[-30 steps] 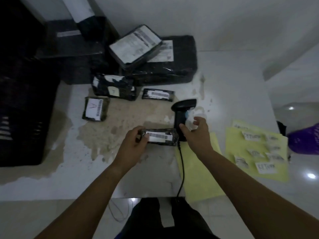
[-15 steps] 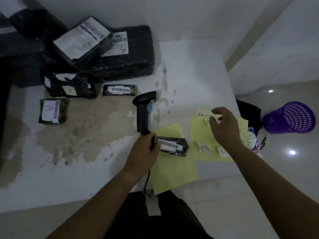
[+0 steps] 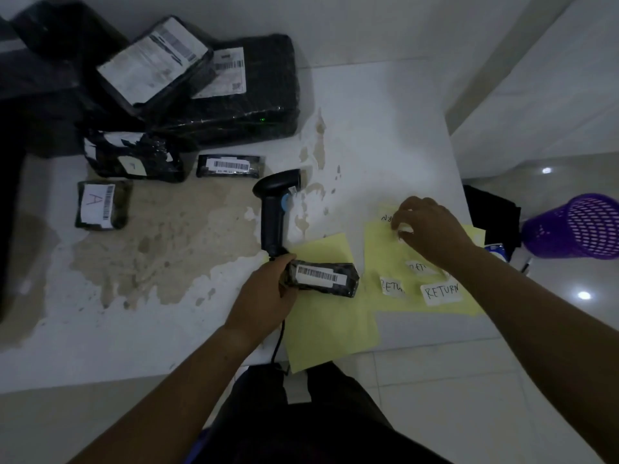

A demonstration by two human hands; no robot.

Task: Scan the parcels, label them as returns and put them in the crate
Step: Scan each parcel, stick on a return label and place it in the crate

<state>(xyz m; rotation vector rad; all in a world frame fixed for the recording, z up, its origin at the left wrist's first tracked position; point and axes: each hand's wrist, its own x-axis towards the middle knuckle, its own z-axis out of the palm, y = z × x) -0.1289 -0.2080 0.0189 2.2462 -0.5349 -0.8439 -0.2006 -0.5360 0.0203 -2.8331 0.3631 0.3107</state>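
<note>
Since half a second earlier, the right hand [image 3: 430, 229] had dropped from its hover onto the yellow sheet [image 3: 378, 256], and its fingertips pinched a white label [image 3: 405, 228], apparently lifting it free. The left hand [image 3: 264, 293] had kept its place, fingers curled round the near end of the parcel [image 3: 323, 279]. The far end of the parcel pointed towards the right hand's pinch and rested on a second sheet [image 3: 321, 329].

Spare labels [image 3: 440, 291] marked RETURN lay between the two grips, just past the parcel's free end. The scanner [image 3: 274, 212] lay directly beyond the left grip, with its handle reaching that hand.

The parcel looked light enough for one hand, stiff-ish but with some give. Its glossy wrap was probably slippery, so a firm hold on the short end seemed wise. That hold would also leave the top face clear for sticking.

It was a small black oblong, wrinkled and shiny. A white barcode strip ran along its upward face, and the label should avoid covering it.
</note>
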